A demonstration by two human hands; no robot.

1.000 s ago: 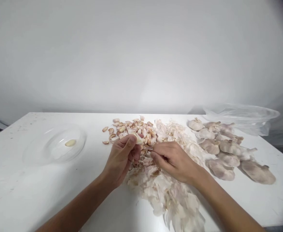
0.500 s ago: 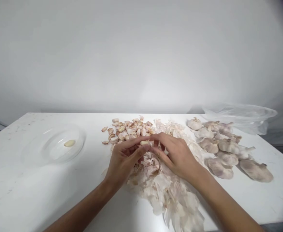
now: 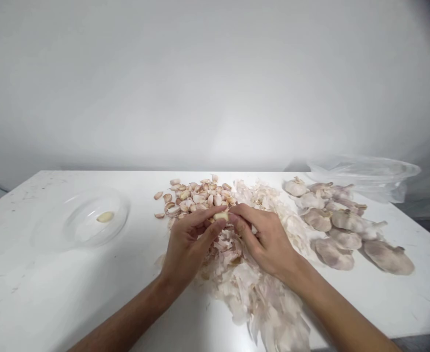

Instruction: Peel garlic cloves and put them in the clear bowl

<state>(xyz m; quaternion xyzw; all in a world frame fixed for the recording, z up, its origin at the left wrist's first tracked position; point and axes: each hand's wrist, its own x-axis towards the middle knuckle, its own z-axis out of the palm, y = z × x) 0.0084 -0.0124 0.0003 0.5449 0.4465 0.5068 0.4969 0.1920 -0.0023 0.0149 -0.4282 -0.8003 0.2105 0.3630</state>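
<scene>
A pale garlic clove is pinched between the thumb and forefinger of my left hand. From the other side, the thumb and forefinger of my right hand close on the clove's right end. Both hands hover over a heap of papery garlic skins. Just beyond my fingers lies a pile of loose unpeeled cloves. Off to the left, a clear glass bowl holds one peeled clove.
Several whole garlic bulbs lie on the right of the white table. Behind them a clear plastic bag rests at the far right edge. A plain wall rises behind the table.
My right thumb and forefinger have drawn closer together on the end of the clove. More of the clove's pale surface shows. The bowl, bulbs and piles look the same.
</scene>
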